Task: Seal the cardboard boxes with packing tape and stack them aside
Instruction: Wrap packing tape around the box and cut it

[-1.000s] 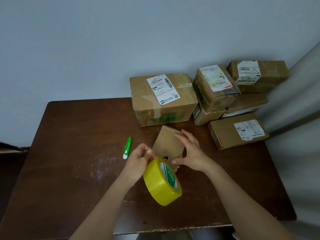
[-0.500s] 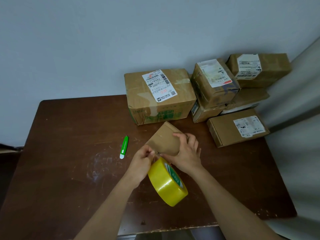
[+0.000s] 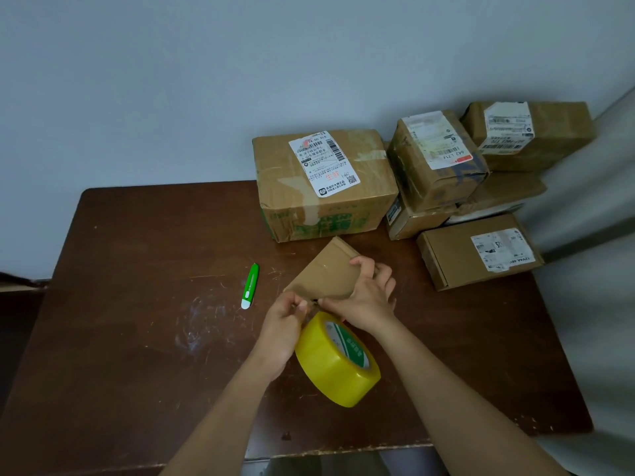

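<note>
Head view: one brown table [image 3: 137,355]; five labelled boxes [image 3: 323,187] stacked at its far right, one label reading "642 L714"; one small box [image 3: 326,276] at centre, gripped by the right hand [image 3: 367,297]; one yellow tape roll [image 3: 338,362] beside the left hand [image 3: 285,324], which pinches at the box's near corner; one green utility knife [image 3: 250,286].

A dark brown wooden table [image 3: 137,355] stood against a pale grey-blue wall [image 3: 206,80] — its top scuffed with whitish scratches. A green and white utility knife [image 3: 250,286] lay on it. A grey curtain [image 3: 591,207] hung at right.
</note>
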Tool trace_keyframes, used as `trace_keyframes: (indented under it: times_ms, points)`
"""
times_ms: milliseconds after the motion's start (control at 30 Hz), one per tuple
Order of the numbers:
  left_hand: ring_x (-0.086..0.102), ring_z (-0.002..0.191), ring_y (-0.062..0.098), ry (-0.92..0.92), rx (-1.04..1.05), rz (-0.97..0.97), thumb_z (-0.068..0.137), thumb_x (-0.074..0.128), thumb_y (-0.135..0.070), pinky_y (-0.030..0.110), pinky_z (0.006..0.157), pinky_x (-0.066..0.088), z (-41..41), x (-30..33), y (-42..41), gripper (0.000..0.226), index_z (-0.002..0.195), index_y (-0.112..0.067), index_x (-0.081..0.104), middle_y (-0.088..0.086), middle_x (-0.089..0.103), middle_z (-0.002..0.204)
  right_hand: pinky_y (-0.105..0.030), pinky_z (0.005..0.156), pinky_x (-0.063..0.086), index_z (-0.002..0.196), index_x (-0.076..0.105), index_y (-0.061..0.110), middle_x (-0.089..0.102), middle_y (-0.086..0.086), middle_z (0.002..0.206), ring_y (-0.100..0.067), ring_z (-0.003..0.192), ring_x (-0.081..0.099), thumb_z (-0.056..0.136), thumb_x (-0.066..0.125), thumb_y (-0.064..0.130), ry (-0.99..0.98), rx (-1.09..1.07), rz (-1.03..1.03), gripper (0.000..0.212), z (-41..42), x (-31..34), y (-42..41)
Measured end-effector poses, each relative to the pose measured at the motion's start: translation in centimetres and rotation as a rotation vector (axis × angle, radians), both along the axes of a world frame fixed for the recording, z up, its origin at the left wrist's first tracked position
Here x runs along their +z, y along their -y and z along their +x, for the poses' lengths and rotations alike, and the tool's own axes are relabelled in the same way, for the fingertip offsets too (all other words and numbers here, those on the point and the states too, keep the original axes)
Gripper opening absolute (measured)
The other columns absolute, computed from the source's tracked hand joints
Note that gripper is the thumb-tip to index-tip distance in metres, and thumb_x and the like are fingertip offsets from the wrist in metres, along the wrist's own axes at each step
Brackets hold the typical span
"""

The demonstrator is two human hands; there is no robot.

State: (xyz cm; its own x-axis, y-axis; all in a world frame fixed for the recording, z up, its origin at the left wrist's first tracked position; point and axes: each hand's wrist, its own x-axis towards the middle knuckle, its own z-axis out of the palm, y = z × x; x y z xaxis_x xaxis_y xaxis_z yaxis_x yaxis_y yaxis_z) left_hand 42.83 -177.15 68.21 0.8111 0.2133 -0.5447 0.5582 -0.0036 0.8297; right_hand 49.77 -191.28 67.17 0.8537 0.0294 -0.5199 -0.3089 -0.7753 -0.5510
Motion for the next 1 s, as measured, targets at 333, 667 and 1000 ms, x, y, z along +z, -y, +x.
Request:
trace_keyframes:
  times_ms: [333, 667, 1000]
  points:
    - [0.047, 0.078, 0.02, -0.023, 0.02, 0.009, 0.099, 0.051, -0.008, 0.038, 0.073, 0.04, -0.1, -1.0, -0.5, 0.033, 0.07, -0.024, 0.052, 0.012, 0.051, 0.089, -0.059, 0.114, 0.026, 0.125, 0.025, 0.038, 0.015, -0.002, 0.14, -0.029, 0.135, 0.021, 0.056, 0.088, 0.062, 0.034, -0.032, -0.006, 0.097, -0.4, -0.5, -0.6]
    - [0.046, 0.07, 0.016, -0.055, 0.037, -0.019, 0.101, 0.049, -0.009, 0.033, 0.067, 0.04, 0.1, 0.1, -0.2, 0.027, 0.075, -0.017, 0.048, 0.008, 0.051, 0.079, -0.056, 0.118, 0.019, 0.134, 0.031, 0.041, 0.011, -0.002, 0.152, -0.032, 0.141, 0.015, 0.066, 0.081, 0.063, 0.027, -0.063, 0.081, 0.087, -1.0, 0.3, 0.2]
    - [0.044, 0.055, 0.011, -0.029, 0.135, -0.179, 0.103, 0.043, -0.005, 0.027, 0.055, 0.04, 1.3, 2.8, -0.4, 0.032, 0.072, -0.013, 0.043, 0.0, 0.047, 0.061, -0.01, 0.075, 0.041, 0.104, 0.063, 0.029, 0.061, 0.007, 0.111, -0.01, 0.11, 0.058, 0.1, 0.053, 0.042, 0.06, -0.214, 0.429, 0.017, -4.1, 4.1, 4.4]
